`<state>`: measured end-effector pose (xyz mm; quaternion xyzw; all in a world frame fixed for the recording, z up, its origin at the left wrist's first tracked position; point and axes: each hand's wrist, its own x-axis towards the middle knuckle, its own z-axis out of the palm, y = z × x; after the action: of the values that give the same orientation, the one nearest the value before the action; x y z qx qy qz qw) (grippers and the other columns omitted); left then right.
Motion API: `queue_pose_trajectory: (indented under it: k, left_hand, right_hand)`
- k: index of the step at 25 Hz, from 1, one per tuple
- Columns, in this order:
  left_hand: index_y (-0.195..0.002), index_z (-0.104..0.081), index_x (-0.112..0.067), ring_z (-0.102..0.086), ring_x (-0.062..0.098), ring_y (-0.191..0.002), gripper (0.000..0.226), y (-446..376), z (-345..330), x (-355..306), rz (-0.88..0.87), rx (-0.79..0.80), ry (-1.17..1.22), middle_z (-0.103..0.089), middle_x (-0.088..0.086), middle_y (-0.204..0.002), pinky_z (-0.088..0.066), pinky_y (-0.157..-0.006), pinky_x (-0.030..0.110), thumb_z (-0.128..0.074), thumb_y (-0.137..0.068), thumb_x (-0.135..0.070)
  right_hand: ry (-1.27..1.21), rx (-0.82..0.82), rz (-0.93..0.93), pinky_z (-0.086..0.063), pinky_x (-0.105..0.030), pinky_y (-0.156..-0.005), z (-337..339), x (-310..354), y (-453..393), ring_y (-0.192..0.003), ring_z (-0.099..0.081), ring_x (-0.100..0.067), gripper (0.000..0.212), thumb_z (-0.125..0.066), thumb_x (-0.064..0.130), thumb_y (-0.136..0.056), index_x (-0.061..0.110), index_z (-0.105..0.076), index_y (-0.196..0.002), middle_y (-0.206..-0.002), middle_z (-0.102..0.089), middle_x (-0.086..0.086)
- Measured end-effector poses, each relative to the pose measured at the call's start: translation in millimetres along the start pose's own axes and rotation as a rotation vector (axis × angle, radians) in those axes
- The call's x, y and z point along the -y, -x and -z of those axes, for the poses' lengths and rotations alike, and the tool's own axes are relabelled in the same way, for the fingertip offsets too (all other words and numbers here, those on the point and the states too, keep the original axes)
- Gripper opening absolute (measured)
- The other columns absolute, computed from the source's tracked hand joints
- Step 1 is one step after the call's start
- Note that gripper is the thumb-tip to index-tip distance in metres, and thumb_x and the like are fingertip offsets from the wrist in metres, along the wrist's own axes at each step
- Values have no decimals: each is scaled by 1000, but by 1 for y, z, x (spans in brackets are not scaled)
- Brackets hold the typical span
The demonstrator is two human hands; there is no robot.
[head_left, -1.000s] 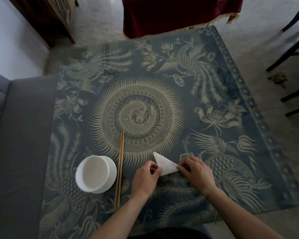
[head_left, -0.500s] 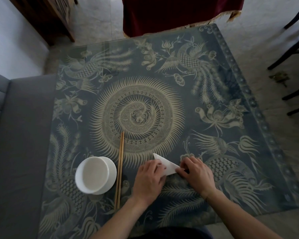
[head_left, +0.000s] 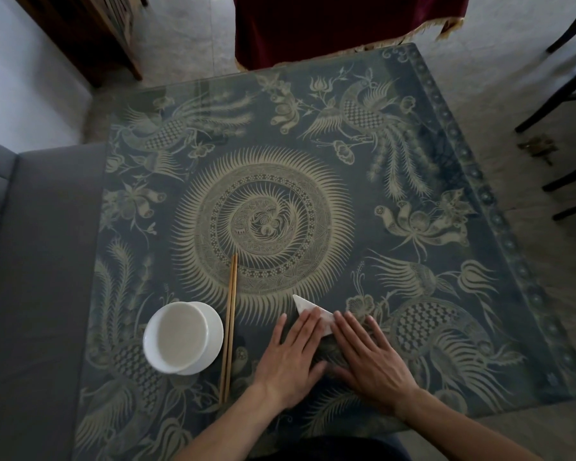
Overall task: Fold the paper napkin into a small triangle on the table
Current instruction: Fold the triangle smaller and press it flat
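Note:
A white paper napkin (head_left: 305,306), folded into a small triangle, lies on the patterned table (head_left: 313,161) near its front edge. Only its far tip and a strip between my hands show. My left hand (head_left: 295,354) lies flat on the napkin's left part, fingers together and stretched out. My right hand (head_left: 369,357) lies flat beside it, fingers spread, covering the napkin's right part. Both palms press down; neither hand grips anything.
A white bowl on a saucer (head_left: 182,337) stands at the front left. A pair of wooden chopsticks (head_left: 230,324) lies between the bowl and my left hand. A grey sofa (head_left: 30,294) borders the table's left side. Dark chair legs (head_left: 566,94) stand at the right.
Both hands went from pinching the napkin's edges with curled fingers to lying flat, open-palmed, on top of it. More of the napkin is now covered.

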<state>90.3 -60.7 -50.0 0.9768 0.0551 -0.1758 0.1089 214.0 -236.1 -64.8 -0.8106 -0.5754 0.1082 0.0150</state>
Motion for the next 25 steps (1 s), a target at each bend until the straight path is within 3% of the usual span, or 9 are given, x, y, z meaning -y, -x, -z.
queue_pose_trajectory:
  k: [3,10,18,25]
  left_hand:
    - [-155,6,-15,25,14,-146,72,1,-1,0,16,-2,-8,20,2,-162,10,-115,50,-20,-100,-55]
    - [-154,-17,-7,-4,24,-150,73,17,-7,-2,98,-28,-6,-5,9,-163,-8,-113,54,-32,-99,-53]
    - [-155,-9,-9,-1,21,-151,74,15,-12,-4,150,-106,97,-2,7,-165,-5,-116,51,-33,-99,-50]
    - [-156,-10,-13,2,17,-151,72,17,-8,8,245,-146,174,-4,3,-165,-5,-118,50,-37,-96,-41]
  right_hand:
    - [-26,47,-17,-20,-51,-112,-1,-1,1,-147,-20,-26,76,-32,62,-97,9,-29,-151,-160,-23,-11]
    - [-42,70,1,-20,-54,-111,1,-1,2,-148,-16,-29,69,-32,61,-98,22,-22,-155,-161,-21,-13]
    - [-59,81,-15,-14,-56,-113,2,0,1,-149,-11,-31,63,-27,62,-99,38,-10,-155,-163,-10,-14]
    - [-76,79,-52,-15,-68,-109,5,13,-1,-148,-9,-39,72,-46,60,-86,45,-20,-152,-161,-11,-22]
